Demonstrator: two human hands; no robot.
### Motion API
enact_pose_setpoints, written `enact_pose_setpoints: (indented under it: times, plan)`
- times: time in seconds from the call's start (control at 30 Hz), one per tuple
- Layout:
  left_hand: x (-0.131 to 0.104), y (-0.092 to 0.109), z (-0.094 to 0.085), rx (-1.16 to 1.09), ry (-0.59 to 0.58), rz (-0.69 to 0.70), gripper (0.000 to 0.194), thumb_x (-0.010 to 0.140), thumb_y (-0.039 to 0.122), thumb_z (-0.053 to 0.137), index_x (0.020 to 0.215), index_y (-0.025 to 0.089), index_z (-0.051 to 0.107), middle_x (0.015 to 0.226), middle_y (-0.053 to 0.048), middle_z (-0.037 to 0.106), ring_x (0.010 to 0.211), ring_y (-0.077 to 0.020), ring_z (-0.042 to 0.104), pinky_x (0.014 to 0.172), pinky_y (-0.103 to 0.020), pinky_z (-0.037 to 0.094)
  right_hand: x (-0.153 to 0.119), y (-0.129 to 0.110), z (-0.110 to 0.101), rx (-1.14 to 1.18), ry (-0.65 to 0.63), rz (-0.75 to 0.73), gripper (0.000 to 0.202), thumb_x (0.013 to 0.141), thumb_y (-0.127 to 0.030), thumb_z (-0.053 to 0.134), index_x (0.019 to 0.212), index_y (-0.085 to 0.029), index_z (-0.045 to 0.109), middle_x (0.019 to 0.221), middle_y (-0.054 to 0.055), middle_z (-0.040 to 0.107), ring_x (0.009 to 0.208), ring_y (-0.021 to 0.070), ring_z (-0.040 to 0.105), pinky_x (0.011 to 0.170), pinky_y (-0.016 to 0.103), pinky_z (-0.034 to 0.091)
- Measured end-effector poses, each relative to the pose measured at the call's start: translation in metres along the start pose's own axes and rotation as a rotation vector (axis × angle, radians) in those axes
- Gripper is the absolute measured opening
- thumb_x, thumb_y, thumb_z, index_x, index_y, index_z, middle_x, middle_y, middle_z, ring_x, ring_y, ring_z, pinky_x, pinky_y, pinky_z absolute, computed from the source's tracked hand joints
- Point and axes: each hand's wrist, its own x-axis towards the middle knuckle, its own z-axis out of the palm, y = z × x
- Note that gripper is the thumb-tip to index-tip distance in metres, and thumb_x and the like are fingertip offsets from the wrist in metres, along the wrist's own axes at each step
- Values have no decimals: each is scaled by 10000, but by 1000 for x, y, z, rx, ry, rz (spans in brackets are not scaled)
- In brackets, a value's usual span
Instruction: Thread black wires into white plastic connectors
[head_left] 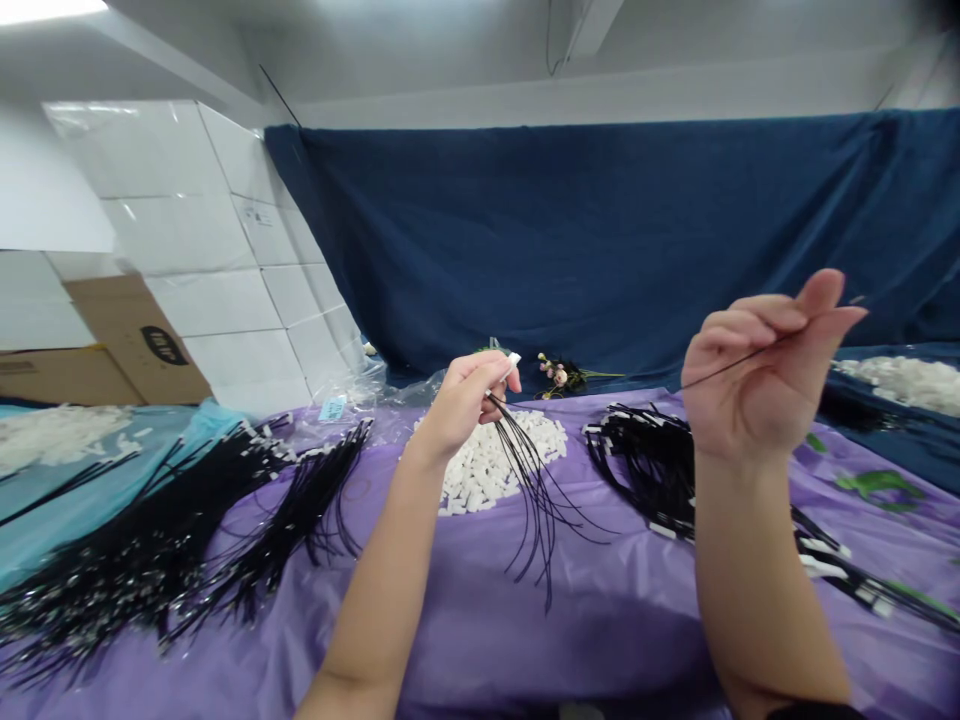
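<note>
My left hand (471, 400) is closed round a white connector (513, 360) and the upper ends of several thin black wires (536, 480), which fan out downward over the purple cloth. Behind and below it lies a pile of small white connectors (491, 465). At the right, my right hand (765, 365) is raised, palm toward the camera, with thumb and forefinger pinching one thin black wire (724, 368) that runs down to the left across the fingers. Right of the pile, a bundle of black wires with white ends (645, 460) rests on the cloth.
Black wire bundles (150, 530) cover the left side of the purple cloth (585, 620). White connectors (60, 435) are heaped at far left, others (907, 380) at far right. Artificial flowers (559, 373) lie before a blue curtain (585, 240). White boxes (202, 240) stand behind left.
</note>
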Motion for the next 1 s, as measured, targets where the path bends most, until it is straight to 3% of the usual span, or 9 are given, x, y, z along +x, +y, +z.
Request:
enact_pose_setpoints:
  times: [0.07,0.13,0.27,0.43,0.6,1.0]
  plan:
    - [-1,1,3,7,-11,-23,309,866,342,559,635,138,583,507,55,346,411,-26,239,403,-180,196,-7,7,7,-72,-40,42,209,849,-501,674,1025,-408,736,593,-68,298,414,59,170,323,193,223]
    - [-2,2,7,0,-31,-40,306,860,344,555,633,141,580,497,53,352,408,-30,246,399,-181,201,-16,17,15,-200,-72,25,185,835,-463,701,992,-376,747,529,-86,306,362,45,173,311,202,183]
    - [-6,5,12,-20,-69,-39,301,866,335,531,643,141,587,477,51,358,398,-32,242,391,-179,200,-32,34,34,-659,-125,-130,23,815,-227,734,823,-230,756,574,-38,555,455,61,435,405,209,320]
    - [-11,10,18,-40,-102,-63,287,871,304,507,652,139,592,482,46,365,400,-32,243,389,-173,207,-43,41,48,-934,-160,-249,15,822,-197,717,812,-191,708,614,-30,649,509,72,531,474,208,418]
    - [-15,11,24,-36,-141,-73,302,878,334,522,655,141,589,473,54,337,402,-39,244,387,-180,204,-45,38,53,-1065,-197,-385,68,828,-212,716,779,-185,679,623,-28,672,492,71,544,478,199,446]
    - [-21,15,27,34,-136,-49,329,890,393,527,671,153,578,516,48,374,429,-50,310,392,-185,227,-44,33,60,-1121,-217,-547,96,814,-149,725,754,-199,668,601,-23,665,486,84,568,477,202,468]
